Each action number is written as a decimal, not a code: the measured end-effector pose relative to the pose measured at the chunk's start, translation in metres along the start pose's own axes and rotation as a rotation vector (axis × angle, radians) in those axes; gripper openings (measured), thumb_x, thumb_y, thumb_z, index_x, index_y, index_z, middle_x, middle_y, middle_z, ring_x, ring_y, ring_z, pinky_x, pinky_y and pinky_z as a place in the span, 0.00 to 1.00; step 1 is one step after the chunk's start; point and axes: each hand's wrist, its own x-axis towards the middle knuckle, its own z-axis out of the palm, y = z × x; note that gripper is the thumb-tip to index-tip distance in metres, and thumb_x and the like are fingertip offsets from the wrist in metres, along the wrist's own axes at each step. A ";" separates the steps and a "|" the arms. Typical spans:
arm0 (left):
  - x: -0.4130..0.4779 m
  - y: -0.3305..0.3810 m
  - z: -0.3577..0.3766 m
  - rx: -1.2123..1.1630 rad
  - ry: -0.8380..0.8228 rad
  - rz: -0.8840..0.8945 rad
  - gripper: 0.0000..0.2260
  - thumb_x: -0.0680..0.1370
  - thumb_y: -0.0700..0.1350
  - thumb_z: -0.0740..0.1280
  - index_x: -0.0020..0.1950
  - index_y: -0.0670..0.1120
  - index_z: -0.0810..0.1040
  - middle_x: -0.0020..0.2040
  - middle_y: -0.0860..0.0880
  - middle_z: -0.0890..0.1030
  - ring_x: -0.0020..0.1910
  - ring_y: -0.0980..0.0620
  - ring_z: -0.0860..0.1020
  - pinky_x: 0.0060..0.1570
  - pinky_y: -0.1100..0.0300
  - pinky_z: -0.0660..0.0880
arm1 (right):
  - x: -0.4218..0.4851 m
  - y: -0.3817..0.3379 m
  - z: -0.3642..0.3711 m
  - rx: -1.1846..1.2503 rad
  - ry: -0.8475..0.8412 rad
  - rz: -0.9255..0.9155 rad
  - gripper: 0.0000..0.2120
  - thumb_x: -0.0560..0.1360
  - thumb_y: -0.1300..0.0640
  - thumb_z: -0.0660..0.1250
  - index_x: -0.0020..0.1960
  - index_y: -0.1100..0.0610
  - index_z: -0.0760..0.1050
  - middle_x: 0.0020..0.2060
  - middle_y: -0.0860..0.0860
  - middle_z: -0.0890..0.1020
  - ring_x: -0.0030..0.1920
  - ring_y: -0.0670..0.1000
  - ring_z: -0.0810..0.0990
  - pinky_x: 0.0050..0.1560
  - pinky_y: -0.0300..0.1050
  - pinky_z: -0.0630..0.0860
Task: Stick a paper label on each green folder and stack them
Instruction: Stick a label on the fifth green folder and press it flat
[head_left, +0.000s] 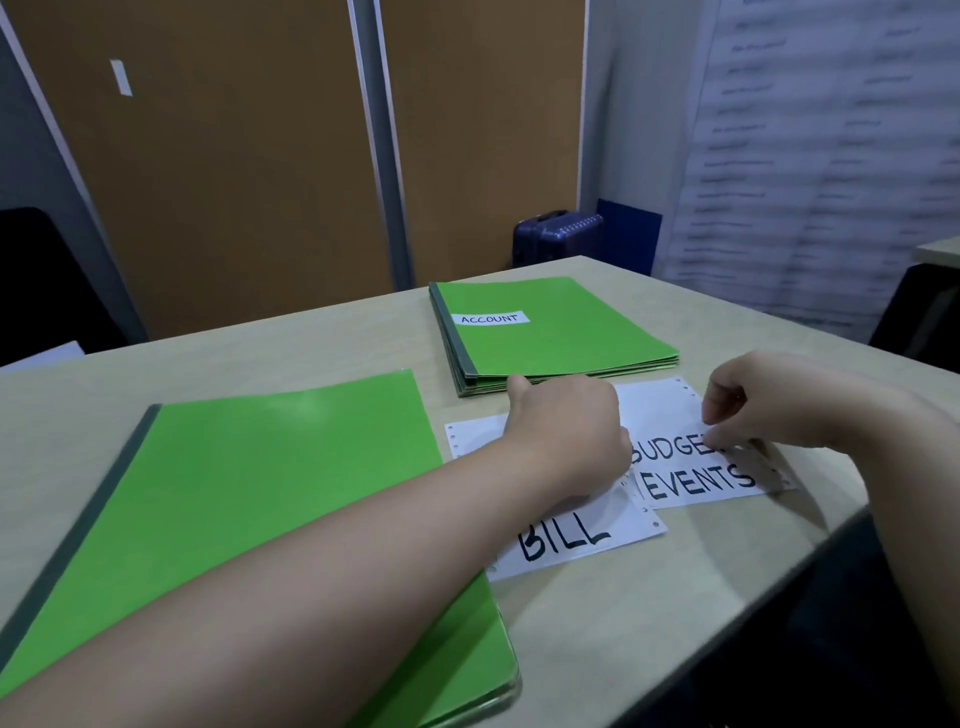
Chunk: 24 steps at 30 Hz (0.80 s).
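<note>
Mid-peel on the next label, by the look of it. Pinching the right end of the BUDGET label (670, 451) with the right hand (758, 400), fingers (712, 422) curled together on its corner, over a backing sheet (660, 410) also carrying the EVENTS label (698, 480). Pressing down where the sheets meet with the left hand (569, 441), thumb out toward the stack; hard to tell how its own fingers lie, tucked beneath the palm. Nearer the body, a second sheet (631, 535) with the BILL label (563, 540), partly under the left forearm.

Waiting for its label: the unlabelled green folder (260, 519), flat on the surface (675, 597), well to the left of the pinching fingers and across the left forearm, long axis running away and to the right, dark spine along its left side. Beyond the hands, just beside the sheets, the stack of green folders (571, 353) topped with the ACCOUNT label (491, 318).

Likely next: lifting the strip clear and carrying it leftward over the left arm to the folder's upper part, right hand holding it, left hand nearer the folder for steadying. Some risk of the sticky strip curling on itself or landing crooked
</note>
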 end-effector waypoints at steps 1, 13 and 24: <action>0.000 0.001 0.000 0.015 0.001 -0.001 0.09 0.78 0.46 0.58 0.44 0.46 0.76 0.44 0.49 0.80 0.44 0.46 0.76 0.59 0.45 0.62 | 0.000 -0.001 0.000 -0.017 0.002 0.001 0.07 0.64 0.57 0.77 0.38 0.54 0.79 0.37 0.52 0.84 0.41 0.53 0.81 0.47 0.52 0.77; 0.007 0.001 -0.007 -0.046 -0.040 -0.019 0.04 0.79 0.41 0.55 0.47 0.46 0.68 0.37 0.51 0.72 0.40 0.45 0.72 0.59 0.44 0.62 | 0.007 -0.001 -0.003 -0.050 0.067 -0.005 0.07 0.70 0.66 0.66 0.36 0.57 0.75 0.34 0.53 0.81 0.40 0.57 0.79 0.45 0.54 0.78; -0.018 -0.068 -0.057 -0.433 -0.006 -0.011 0.09 0.82 0.47 0.58 0.48 0.44 0.73 0.38 0.54 0.73 0.32 0.56 0.68 0.31 0.61 0.66 | -0.005 -0.056 -0.012 0.226 0.170 -0.293 0.05 0.73 0.65 0.67 0.40 0.59 0.74 0.32 0.53 0.80 0.29 0.49 0.71 0.31 0.41 0.67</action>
